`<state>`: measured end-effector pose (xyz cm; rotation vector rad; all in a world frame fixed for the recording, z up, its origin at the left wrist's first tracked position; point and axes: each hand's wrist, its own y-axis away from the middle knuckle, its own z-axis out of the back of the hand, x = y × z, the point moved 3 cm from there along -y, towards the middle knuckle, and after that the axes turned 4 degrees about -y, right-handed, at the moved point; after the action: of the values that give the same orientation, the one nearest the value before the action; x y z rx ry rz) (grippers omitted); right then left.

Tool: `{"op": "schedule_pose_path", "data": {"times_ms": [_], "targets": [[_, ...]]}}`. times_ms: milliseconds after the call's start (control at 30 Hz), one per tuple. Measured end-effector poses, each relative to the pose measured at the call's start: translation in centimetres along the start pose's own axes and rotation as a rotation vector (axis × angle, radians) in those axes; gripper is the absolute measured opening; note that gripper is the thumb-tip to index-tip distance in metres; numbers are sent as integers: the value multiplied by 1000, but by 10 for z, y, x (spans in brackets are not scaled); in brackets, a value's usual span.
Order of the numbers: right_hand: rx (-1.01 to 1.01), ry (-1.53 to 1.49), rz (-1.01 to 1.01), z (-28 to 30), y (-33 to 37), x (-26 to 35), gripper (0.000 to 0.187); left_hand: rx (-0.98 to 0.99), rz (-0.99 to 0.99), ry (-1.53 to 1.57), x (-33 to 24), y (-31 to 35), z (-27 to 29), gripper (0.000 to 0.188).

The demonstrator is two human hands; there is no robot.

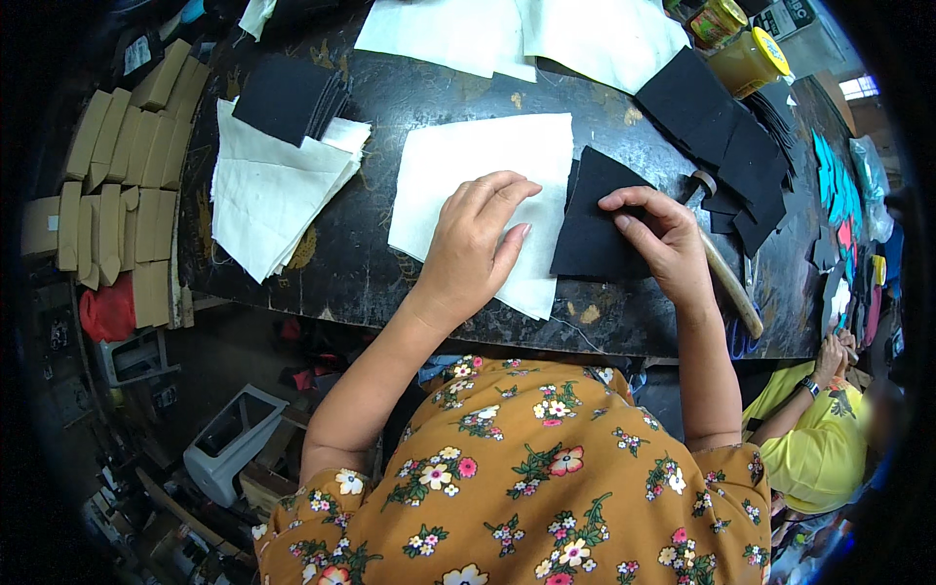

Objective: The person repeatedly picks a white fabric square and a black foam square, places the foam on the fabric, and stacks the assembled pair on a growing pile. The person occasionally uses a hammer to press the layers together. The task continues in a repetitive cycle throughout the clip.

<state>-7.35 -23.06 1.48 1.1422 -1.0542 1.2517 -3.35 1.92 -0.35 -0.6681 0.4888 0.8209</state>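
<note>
A white cloth piece (468, 146) lies flat in front of me on the dark table. Over it is my left hand (473, 229), thumb apart from its bent fingers, holding nothing. Just right of the cloth lies a black sheet piece (590, 244), its left edge meeting the cloth. My right hand (663, 239) is above the black piece, thumb and forefinger curled close together in a pinch. Whether anything is caught between those fingertips is hard to see. A hammer (726, 268) with a wooden handle rests beside my right wrist, its head toward the far side.
White cloths (283, 200) with black pieces (288, 97) on top sit at the left. More black pieces (721, 127) spread at the right, near a yellow-lidded jar (751, 63). Larger white sheets (448, 34) cover the far edge. A person in yellow (819, 448) works at the right.
</note>
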Motion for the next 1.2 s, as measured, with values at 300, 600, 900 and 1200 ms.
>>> {"op": "schedule_pose_path", "data": {"times_ms": [300, 600, 900, 1200], "targets": [[11, 93, 24, -2, -4, -3, 21, 33, 15, 5, 0, 1, 0, 74], [200, 395, 496, -4, 11, 34, 35, 86, 61, -16, -3, 0, 1, 97], [85, 291, -10, -1, -17, 12, 36, 87, 35, -34, -3, 1, -1, 106], [16, 809, 249, -10, -21, 31, 31, 140, -92, -166, -4, 1, 0, 69]]}}
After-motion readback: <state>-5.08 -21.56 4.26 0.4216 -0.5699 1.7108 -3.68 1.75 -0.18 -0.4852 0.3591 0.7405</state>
